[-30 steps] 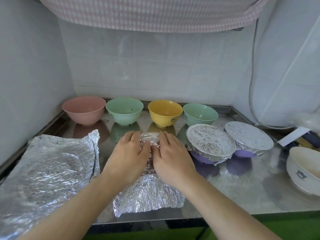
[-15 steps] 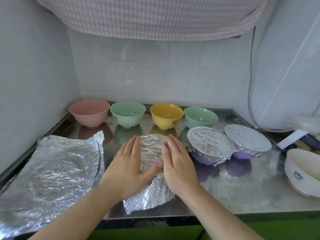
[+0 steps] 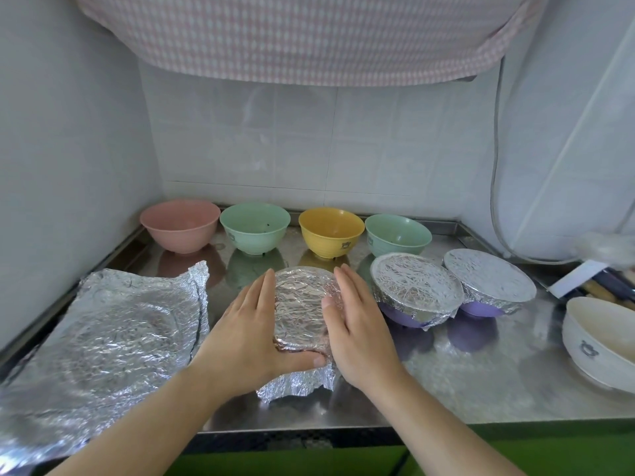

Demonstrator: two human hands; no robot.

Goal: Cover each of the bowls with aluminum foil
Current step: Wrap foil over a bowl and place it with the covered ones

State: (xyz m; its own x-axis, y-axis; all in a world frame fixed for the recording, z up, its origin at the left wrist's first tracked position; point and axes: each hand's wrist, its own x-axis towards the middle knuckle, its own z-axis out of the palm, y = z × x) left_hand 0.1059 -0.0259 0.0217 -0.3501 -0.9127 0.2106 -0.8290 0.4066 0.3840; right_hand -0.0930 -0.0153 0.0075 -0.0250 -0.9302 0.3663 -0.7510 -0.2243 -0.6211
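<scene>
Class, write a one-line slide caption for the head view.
Both hands, left and right, press foil over a bowl; two covered purple bowls sit right, four open bowls behind.

I am in a home kitchen. In front of me is a steel counter set into a corner of white tiled wall, with green cabinet fronts below its edge. Plastic bowls stand in a row at the back (pink, green, yellow, green), and a checked cloth hangs overhead.
</scene>
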